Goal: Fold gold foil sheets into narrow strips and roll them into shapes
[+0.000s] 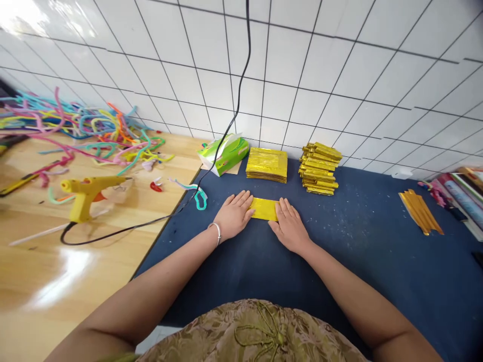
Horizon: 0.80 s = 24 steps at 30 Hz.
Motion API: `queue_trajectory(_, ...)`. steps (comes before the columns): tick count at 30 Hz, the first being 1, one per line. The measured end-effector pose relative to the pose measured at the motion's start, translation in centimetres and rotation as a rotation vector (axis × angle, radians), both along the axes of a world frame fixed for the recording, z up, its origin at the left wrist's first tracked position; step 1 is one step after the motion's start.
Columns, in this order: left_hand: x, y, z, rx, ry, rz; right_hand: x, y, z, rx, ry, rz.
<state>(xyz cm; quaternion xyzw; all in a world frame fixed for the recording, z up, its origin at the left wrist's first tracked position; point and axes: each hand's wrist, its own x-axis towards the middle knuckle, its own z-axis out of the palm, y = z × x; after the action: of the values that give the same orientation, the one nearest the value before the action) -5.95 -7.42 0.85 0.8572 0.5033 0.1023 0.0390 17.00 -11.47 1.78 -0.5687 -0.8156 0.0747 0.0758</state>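
Observation:
A shiny gold foil paper sheet (pixel 263 209) lies flat on the dark blue table surface in front of me. My left hand (pixel 234 215) rests flat on its left end with the fingers stretched out, a silver bangle at the wrist. On the right end lies my right hand (pixel 290 226), also flat, thumb pointing inward. Just behind the sheet sits a neat stack of gold foil paper (pixel 266 165). To the right of that stack is a pile of narrow folded gold foil strips (pixel 320 168).
A green tissue pack (pixel 232 153) stands by the tiled wall. On the wooden table at left are a yellow glue gun (pixel 85 193) and tangled pipe cleaners (pixel 101 125). A black cord (pixel 238 95) hangs across. More gold strips (pixel 420 211) and books (pixel 458 193) lie right.

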Motion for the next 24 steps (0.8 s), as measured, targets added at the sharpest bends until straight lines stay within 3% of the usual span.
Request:
queue_trajectory(6,-0.9,1.4,-0.1,-0.022,-0.068,0.029,0.5,0.9,0.0,0.014,0.016,-0.033)
queue_trajectory(17,-1.4,1.6,-0.5,-0.015,-0.110,0.032,0.6,0.9,-1.2,0.072,0.080,-0.135)
queue_trajectory(24,-1.8,2.1,-0.8,-0.026,-0.269,0.029,0.5,0.6,-1.0,0.098,0.108,-0.144)
